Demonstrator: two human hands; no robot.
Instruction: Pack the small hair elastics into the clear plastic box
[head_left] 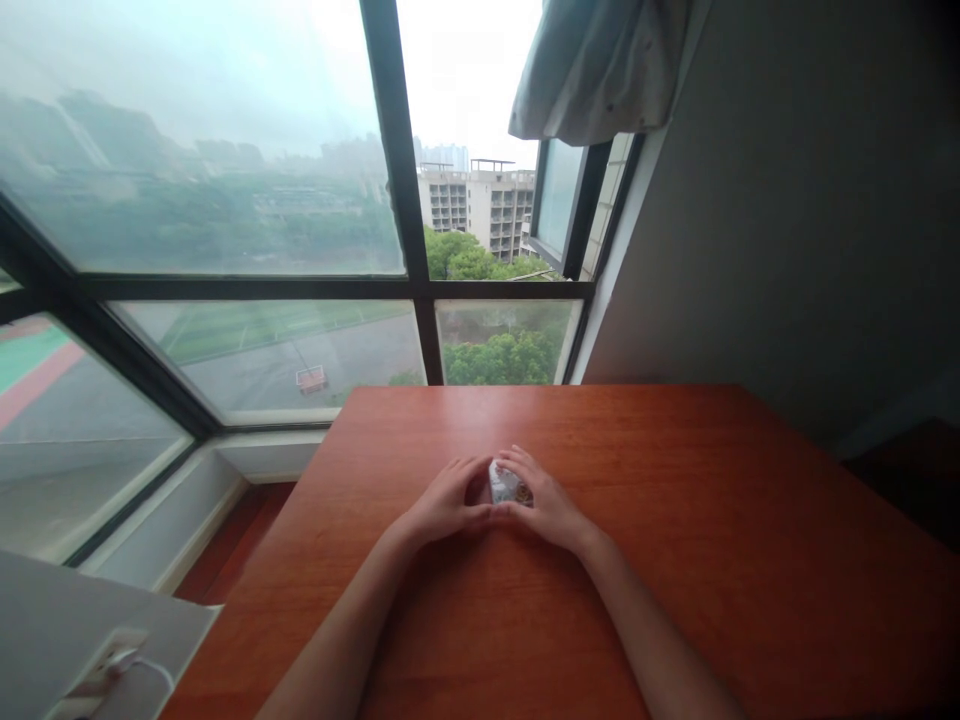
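Both my hands rest together near the middle of a reddish wooden table (675, 560). A small pale patterned object (507, 485), too small to name, sits between them. My right hand (546, 503) curls over it with the fingers wrapped on its top and right side. My left hand (448, 500) cups it from the left, fingertips meeting the right hand's fingertips. Most of the object is hidden under the fingers.
A large dark-framed window (409, 200) stands beyond the table's far edge, with a bundled curtain (600, 70) at its upper right. A grey wall (810, 200) runs along the right. A white surface with a plugged-in cable (112, 665) sits at lower left.
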